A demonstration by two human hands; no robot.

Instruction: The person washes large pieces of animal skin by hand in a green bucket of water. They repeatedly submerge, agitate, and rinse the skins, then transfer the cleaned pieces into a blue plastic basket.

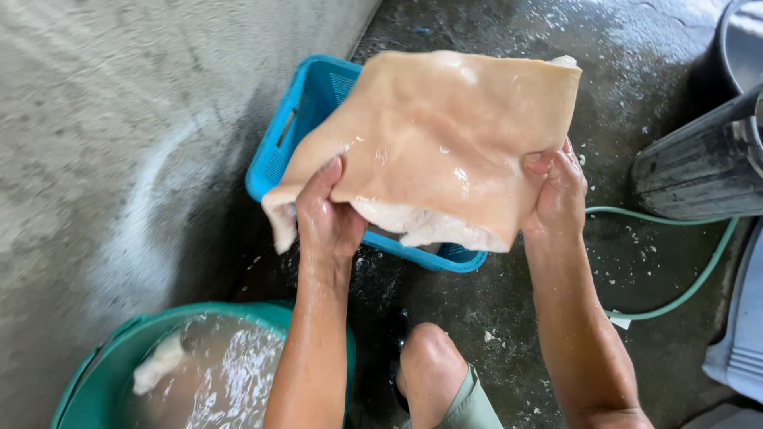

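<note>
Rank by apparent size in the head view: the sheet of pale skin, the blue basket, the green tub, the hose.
1. Sheet of pale skin, held nearest the camera, so it looks enlarged.
2. Green tub and blue basket: both partly hidden or cropped, unsure.
3. Hose, thinnest.

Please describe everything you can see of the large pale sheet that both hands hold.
The sheet looks like a wet slab of raw animal skin: smooth, pinkish-tan, glossy on top, with a thick white layer at its lower edge. It hangs spread out above the blue basket. The left hand grips its lower left part, the right hand its right edge. One corner droops at the left.
</note>
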